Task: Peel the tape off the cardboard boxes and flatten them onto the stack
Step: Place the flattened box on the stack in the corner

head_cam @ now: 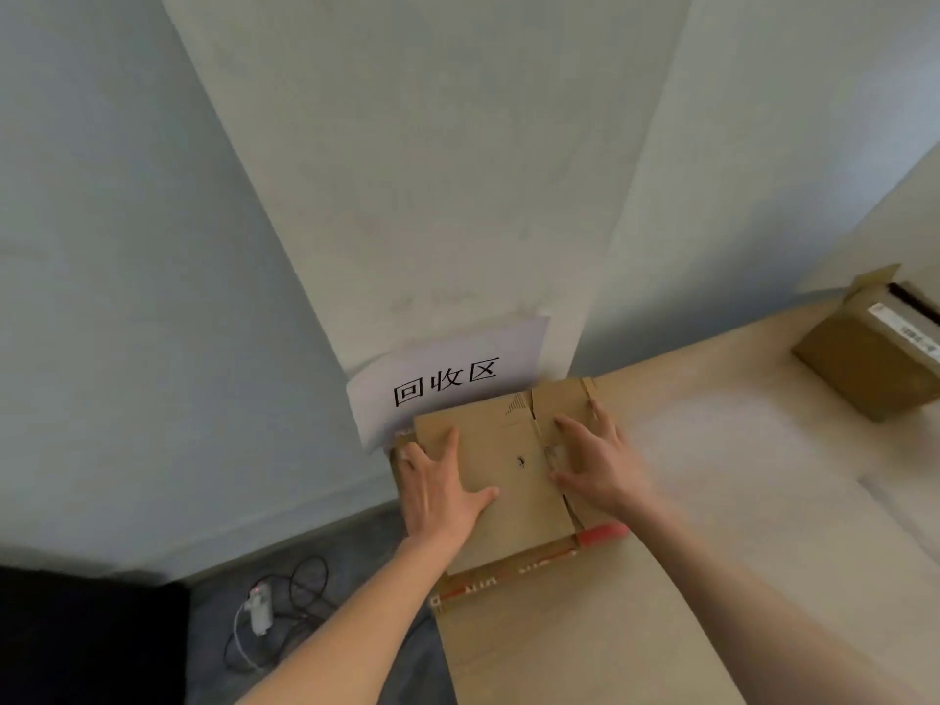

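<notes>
While both palms press flat, flattened box [508,450] at table [712,501] corner

Pale walls [127,246], grey floor [356,547]

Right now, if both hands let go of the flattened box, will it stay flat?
Probably it springs up slightly: both the left hand and right hand press the flattened box down. It looks stiff, light, and unlikely to slide.

Plain brown flattened box [508,465], red-and-white printed edge strip [513,567] (blurred), white sign [447,379] with black characters.
</notes>
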The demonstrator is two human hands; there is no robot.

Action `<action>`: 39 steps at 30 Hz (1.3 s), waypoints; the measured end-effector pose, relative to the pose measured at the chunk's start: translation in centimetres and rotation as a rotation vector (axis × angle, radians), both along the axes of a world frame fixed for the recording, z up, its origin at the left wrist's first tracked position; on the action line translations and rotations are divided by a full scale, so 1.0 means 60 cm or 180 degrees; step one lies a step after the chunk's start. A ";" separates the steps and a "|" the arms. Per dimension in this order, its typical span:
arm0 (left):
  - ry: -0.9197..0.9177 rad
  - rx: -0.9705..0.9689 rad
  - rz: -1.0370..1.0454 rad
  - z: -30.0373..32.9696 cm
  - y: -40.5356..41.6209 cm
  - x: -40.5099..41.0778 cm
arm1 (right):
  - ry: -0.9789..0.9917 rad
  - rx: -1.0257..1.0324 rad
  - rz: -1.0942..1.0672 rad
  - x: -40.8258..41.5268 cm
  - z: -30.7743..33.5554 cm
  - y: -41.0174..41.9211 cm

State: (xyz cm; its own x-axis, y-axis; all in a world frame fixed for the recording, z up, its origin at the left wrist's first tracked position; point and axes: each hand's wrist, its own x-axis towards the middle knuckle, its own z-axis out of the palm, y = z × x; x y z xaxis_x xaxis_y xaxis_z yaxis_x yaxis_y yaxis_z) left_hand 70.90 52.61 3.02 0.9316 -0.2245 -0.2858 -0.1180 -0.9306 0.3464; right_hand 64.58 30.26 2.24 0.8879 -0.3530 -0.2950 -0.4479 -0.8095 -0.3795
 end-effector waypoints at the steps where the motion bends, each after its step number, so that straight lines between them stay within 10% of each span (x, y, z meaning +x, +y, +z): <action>1: 0.0016 0.0143 -0.0079 -0.023 -0.004 0.007 | 0.0141 -0.0039 0.0112 0.010 -0.024 -0.005; 9: -0.0164 0.0124 -0.1833 -0.131 0.014 0.066 | -0.0205 -0.0694 0.0954 0.036 -0.109 -0.018; 26: -0.1061 0.0411 -0.1390 -0.201 -0.037 0.028 | -0.1030 -0.0922 0.0606 0.034 -0.192 0.005; 39: -0.0788 0.0604 -0.1598 -0.062 -0.012 0.018 | -0.0169 -0.0639 0.0458 0.020 -0.036 0.016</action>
